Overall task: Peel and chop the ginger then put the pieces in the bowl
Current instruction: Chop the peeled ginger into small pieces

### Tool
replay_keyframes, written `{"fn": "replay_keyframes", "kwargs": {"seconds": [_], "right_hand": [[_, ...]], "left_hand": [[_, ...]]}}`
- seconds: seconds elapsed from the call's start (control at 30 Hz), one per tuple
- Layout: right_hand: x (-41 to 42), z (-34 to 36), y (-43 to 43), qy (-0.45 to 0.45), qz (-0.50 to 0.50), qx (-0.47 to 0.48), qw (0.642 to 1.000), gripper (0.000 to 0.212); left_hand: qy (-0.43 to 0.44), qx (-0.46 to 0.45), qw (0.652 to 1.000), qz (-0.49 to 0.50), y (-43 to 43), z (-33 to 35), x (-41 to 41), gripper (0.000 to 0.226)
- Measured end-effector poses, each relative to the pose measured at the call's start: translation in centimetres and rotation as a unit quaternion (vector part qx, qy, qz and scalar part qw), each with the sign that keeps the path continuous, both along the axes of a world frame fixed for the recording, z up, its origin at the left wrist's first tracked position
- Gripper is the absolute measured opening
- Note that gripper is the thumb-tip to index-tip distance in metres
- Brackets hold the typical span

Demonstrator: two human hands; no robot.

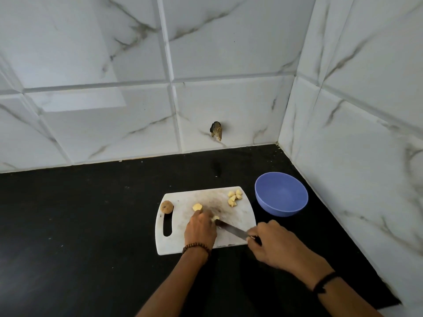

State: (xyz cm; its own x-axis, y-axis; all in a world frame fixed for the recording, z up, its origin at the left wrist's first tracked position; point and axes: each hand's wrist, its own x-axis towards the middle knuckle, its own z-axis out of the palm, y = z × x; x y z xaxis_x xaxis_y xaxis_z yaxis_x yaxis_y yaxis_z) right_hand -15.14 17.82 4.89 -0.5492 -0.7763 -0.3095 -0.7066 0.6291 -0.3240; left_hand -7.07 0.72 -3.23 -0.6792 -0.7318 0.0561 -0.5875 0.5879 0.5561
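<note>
Your left hand (200, 227) pins the peeled ginger (197, 207) at the middle of the cutting board (174, 243), curled round it; your right hand (267, 241) grips the knife (231, 230). Ginger's likely firm, fibrous, slippery — hold it well behind the blade.

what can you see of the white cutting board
The white cutting board looks like plastic, rounded at the corners, with a slot handle on its left side and grey staining mid-surface. It lies flat on the black counter. On it sit a brown unpeeled ginger end, a pile of chopped pieces and peeled ginger held by the left hand, with the knife against it.
</note>
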Motion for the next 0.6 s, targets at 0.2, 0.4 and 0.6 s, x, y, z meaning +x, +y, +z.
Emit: {"fn": "replay_keyframes", "kwargs": {"seconds": [0.2,0.4,0.6], "right_hand": [[0.0,-0.4,0.3,0.011,-0.002,-0.018,1.000,0.022],[1.3,-2.3,0.4,-0.016,-0.056,-0.075,0.995,0.020],[1.3,-3.2,-0.2,-0.039,-0.079,-0.096,0.991,0.019]], "left_hand": [[0.006,0.009,1.000,-0.001,-0.5,-0.4,0.1,0.020],[0.029,0.023,0.999,0.015,-0.7,-0.7,0.0,0.015],[0.048,0.061,0.997,0.029,-0.7,-0.8,-0.2,0.025]]}}
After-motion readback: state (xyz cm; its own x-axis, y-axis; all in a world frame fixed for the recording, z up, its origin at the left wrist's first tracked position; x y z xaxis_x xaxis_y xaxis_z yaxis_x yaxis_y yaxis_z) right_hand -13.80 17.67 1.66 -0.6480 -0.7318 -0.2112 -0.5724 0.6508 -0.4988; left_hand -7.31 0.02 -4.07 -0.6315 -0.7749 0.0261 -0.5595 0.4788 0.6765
